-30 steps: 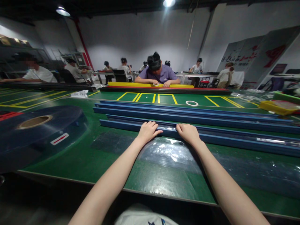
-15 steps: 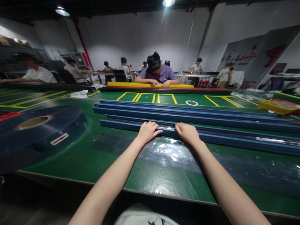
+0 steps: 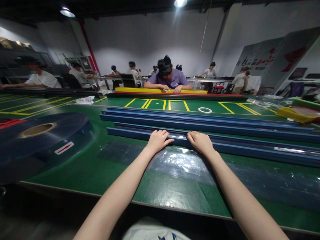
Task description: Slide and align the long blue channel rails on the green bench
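A long blue channel-shaped profile (image 3: 130, 132) lies crosswise on the green table (image 3: 110, 185). My left hand (image 3: 158, 140) is closed over its near wall, fingers curled into the groove and thumb along the front. A short gap to the right, my right hand (image 3: 200, 141) grips the same profile with bent fingers. Between the hands, shiny clear film shows in the groove. Nearer to me, a wide strip of clear plastic film (image 3: 185, 163) lies on the tabletop beneath my forearms. Behind, parallel to the first, sits another blue profile (image 3: 225, 126).
On the left rests a big roll of clear film (image 3: 72, 130) with a cardboard core. A white ring (image 3: 205, 110) lies farther back. Across the table, a person in purple (image 3: 178, 78) leans over yellow and red profiles (image 3: 140, 90). A yellow tray (image 3: 295, 114) stands at right.
The view has shifted very slightly. Both hands keep the same hold on the blue profile, and nothing on the table has visibly moved.
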